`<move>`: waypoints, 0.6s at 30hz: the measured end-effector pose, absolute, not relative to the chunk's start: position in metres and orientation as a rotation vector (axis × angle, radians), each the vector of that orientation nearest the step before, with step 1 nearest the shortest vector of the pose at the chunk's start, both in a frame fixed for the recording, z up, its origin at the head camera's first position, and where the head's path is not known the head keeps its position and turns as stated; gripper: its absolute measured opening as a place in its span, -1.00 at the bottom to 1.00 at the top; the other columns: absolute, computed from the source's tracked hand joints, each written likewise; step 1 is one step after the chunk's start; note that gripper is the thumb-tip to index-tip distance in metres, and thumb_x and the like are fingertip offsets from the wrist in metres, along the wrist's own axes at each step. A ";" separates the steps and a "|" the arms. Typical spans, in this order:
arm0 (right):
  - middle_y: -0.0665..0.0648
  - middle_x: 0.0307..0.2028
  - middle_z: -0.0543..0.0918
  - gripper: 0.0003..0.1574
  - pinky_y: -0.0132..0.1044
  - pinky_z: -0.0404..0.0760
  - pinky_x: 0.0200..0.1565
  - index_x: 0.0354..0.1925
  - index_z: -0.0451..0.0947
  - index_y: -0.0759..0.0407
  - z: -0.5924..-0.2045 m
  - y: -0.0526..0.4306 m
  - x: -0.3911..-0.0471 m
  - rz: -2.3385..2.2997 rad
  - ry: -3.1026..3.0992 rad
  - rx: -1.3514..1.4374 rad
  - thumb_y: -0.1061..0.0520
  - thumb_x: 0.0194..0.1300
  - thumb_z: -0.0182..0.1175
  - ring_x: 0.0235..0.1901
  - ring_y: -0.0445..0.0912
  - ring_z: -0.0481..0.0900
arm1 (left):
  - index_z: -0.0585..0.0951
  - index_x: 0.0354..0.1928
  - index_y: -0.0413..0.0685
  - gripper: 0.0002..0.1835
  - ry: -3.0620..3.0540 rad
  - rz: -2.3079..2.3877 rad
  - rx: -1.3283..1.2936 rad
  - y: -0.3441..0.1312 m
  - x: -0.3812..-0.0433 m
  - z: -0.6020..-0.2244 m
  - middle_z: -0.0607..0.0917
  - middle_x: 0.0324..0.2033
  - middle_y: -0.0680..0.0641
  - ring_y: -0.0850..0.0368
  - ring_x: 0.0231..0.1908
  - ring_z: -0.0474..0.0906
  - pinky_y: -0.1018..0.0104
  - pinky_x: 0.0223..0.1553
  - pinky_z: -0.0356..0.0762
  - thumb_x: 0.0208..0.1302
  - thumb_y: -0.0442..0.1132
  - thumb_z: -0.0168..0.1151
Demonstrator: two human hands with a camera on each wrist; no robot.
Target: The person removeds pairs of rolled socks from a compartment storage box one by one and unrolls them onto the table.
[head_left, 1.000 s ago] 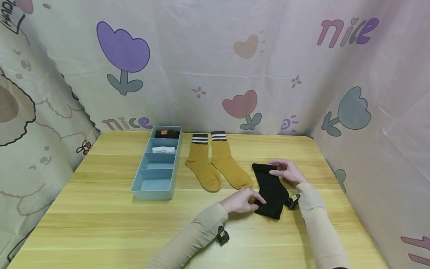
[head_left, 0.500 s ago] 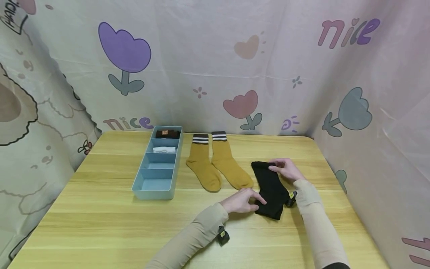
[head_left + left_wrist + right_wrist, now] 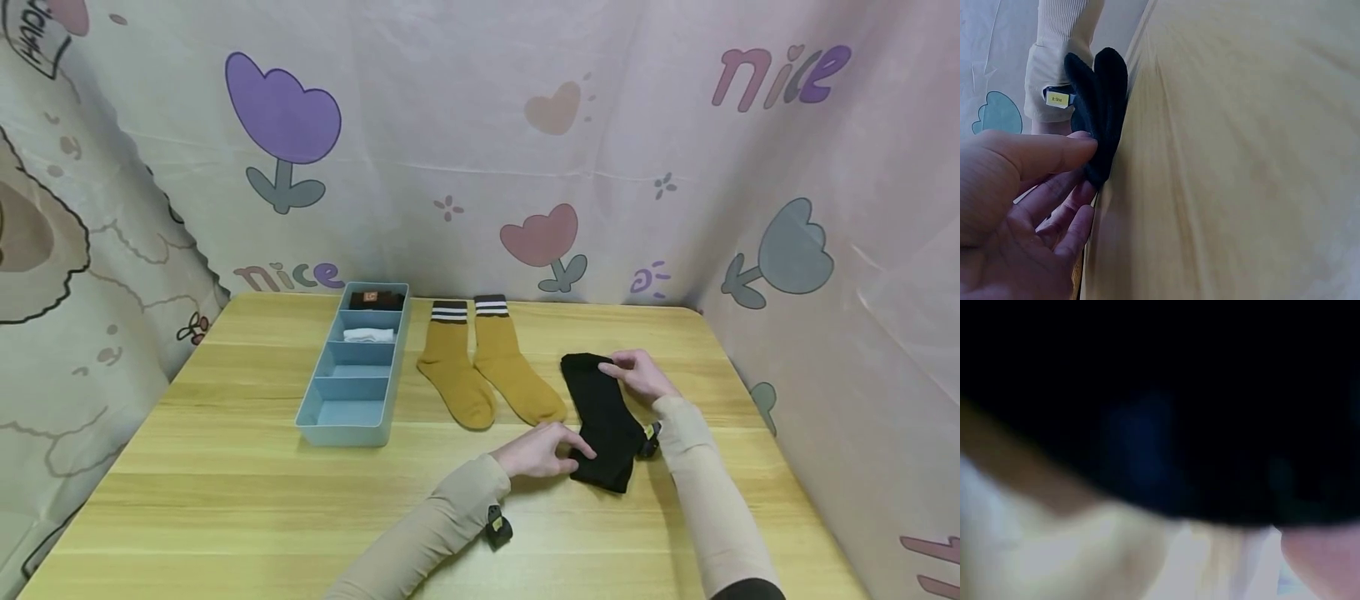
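A black sock (image 3: 606, 421) lies on the table to the right of centre, its cuff pointing away. My left hand (image 3: 534, 450) pinches its near left edge, with the index finger over the top. At the cuff's right corner, my right hand (image 3: 641, 375) holds the fabric between thumb and fingers. In the left wrist view, the black sock (image 3: 1109, 94) shows two thick rounded flaps side by side, beyond the fingers of my left hand (image 3: 1029, 194). The right wrist view is mostly filled by blurred black fabric (image 3: 1166, 394).
Two mustard socks (image 3: 453, 367) with striped cuffs lie flat left of the black one. Further left stands a blue divided box (image 3: 343, 435); a dark folded item (image 3: 386, 300) and a white folded item (image 3: 367, 335) sit in its far compartments. Patterned cloth (image 3: 420, 125) surrounds the wooden table (image 3: 225, 500).
My right hand has moved slightly away from me with the cuff, so the black sock's far end reaches further toward the back. My left hand has kept its place on the near edge.
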State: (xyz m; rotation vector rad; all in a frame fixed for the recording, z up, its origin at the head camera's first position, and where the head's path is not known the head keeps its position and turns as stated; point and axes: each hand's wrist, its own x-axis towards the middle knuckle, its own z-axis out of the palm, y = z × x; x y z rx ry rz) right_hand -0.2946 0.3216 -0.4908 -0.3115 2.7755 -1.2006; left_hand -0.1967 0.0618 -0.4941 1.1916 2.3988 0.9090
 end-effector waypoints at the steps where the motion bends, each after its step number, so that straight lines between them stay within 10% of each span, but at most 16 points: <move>1: -0.03 -0.54 0.42 -0.56 -0.38 0.35 -0.29 -0.45 0.51 0.34 -0.491 0.322 -0.295 -1.201 2.768 -0.322 0.02 0.44 0.21 -0.45 -0.19 0.35 | 0.73 0.07 0.09 -0.70 2.399 0.910 1.193 0.062 -0.197 -0.494 0.75 0.08 0.12 0.43 0.03 0.52 0.59 0.13 0.39 0.33 -0.29 0.29; 9: 0.42 0.06 0.64 -0.47 -0.04 0.56 0.08 0.16 0.56 0.35 -0.475 0.325 -0.298 -1.173 2.698 -0.467 0.17 0.26 0.38 -0.03 0.12 0.61 | 0.73 0.07 0.06 -0.70 2.385 0.921 1.194 0.062 -0.197 -0.493 0.75 0.09 0.09 0.43 0.02 0.52 0.60 0.12 0.40 0.34 -0.31 0.28; 18: 0.42 -0.15 0.65 -0.45 -0.39 0.53 -0.27 0.11 0.54 0.46 -0.449 0.318 -0.312 -1.183 2.627 -0.671 0.35 0.15 0.40 -0.25 -0.09 0.55 | 0.73 0.08 0.09 -0.70 2.396 0.907 1.200 0.061 -0.197 -0.495 0.75 0.09 0.12 0.39 -0.14 0.47 0.59 0.08 0.37 0.34 -0.29 0.28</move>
